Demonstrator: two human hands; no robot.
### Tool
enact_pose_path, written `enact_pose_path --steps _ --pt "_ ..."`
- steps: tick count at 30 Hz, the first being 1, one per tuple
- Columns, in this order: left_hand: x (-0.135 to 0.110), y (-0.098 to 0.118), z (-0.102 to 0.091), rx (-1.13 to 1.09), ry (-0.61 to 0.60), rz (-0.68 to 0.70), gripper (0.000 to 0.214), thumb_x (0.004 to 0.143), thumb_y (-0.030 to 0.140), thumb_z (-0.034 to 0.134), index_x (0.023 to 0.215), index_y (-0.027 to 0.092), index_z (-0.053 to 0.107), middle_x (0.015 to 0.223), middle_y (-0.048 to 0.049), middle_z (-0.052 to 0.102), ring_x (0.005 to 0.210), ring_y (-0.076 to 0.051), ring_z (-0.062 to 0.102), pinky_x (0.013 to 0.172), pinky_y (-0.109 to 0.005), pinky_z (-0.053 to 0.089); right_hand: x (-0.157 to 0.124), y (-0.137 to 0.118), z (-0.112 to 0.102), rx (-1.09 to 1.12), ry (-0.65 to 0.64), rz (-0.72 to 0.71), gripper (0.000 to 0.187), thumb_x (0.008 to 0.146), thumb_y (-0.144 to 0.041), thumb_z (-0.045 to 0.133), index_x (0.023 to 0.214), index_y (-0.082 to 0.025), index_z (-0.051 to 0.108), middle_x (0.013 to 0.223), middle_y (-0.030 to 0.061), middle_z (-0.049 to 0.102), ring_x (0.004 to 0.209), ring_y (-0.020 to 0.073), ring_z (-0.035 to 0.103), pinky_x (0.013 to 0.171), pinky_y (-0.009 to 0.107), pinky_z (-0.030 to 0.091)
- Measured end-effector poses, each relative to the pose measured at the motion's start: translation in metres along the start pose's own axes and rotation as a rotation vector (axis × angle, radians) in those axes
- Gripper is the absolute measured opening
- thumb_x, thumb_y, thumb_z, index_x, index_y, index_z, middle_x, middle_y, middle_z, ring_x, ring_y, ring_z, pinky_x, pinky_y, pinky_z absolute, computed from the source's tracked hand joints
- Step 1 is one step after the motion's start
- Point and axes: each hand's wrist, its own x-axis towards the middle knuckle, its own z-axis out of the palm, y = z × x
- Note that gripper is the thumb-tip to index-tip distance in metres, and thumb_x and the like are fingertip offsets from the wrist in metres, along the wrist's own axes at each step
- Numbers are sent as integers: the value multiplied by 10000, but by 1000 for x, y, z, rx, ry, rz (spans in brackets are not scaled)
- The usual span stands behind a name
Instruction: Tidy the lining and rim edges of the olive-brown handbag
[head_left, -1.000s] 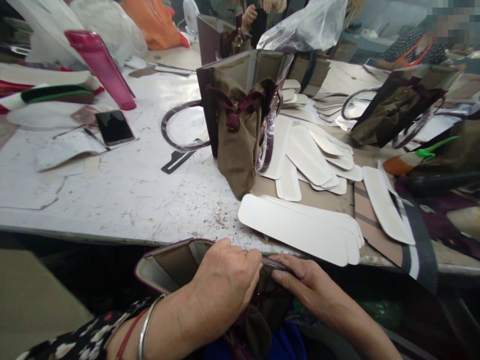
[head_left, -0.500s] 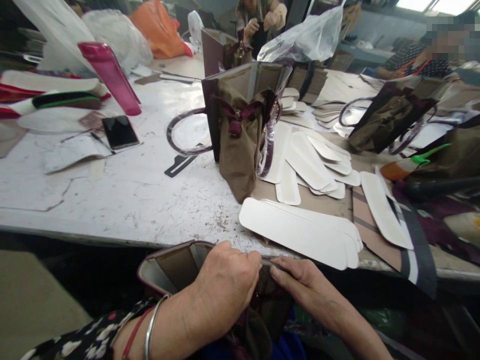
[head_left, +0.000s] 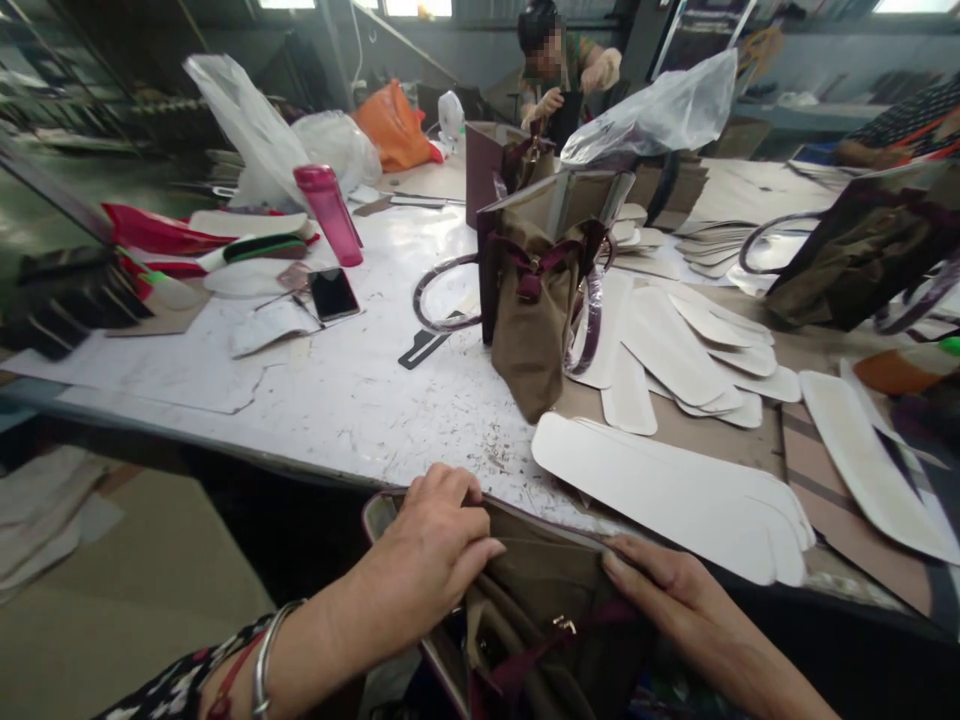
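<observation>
An olive-brown handbag point(head_left: 559, 575) with dark purple trim is held at the table's front edge, its mouth facing up. My left hand point(head_left: 431, 545) is closed over the left part of its rim, fingers bent into the opening. At the right end of the rim, my right hand point(head_left: 667, 590) pinches the edge between thumb and fingers. A small gold-coloured fitting shows on the bag's side, while its lower part is out of frame. Just beyond my hands lies a stack of white rounded panels point(head_left: 660, 490).
A similar handbag point(head_left: 529, 320) stands on the white table point(head_left: 360, 420), near loose white panels point(head_left: 675, 350). Leftward are a phone point(head_left: 334, 294), a pink bottle point(head_left: 330, 215) and a black flat tool point(head_left: 431, 345). Another person point(head_left: 562, 70) works across the table.
My left hand has shifted left along the rim and its fingers have loosened somewhat. The bag has turned, showing more of its inside and fitting. The camera view has swung left.
</observation>
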Motion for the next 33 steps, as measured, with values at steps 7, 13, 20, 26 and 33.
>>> enact_pose_path --steps 7,13,20,26,33 --pt "7 -5 3 -75 44 -38 140 758 163 582 619 147 576 1107 -36 553 1045 -207 418 887 -407 331 -5 1 1 7 36 4 331 825 -453 427 818 -180 614 773 40 598 783 206 551 736 289 461" --pt "14 -7 6 -134 -2 -102 137 768 177 589 637 139 571 857 -7 640 857 -157 533 841 -369 315 -5 2 0 43 24 17 334 816 -455 453 896 -182 630 807 42 606 806 208 554 782 300 450" --pt "18 -7 7 -128 -36 -138 128 797 200 558 693 140 601 756 9 635 765 -141 548 823 -347 298 -4 4 -1 29 23 33 311 808 -442 469 877 -178 618 852 54 613 838 223 554 779 302 438" --pt "21 -9 9 -82 -47 -143 199 810 225 535 639 130 572 689 6 611 701 -137 524 773 -313 322 -3 1 -2 17 -12 43 308 825 -446 430 821 -175 577 804 45 585 821 217 547 754 294 435" --pt "24 -15 13 -81 -69 -144 249 806 246 522 583 139 547 592 10 537 618 -125 474 632 -235 337 0 6 -3 51 -38 58 344 833 -469 399 798 -171 568 800 45 581 822 215 544 750 297 439"
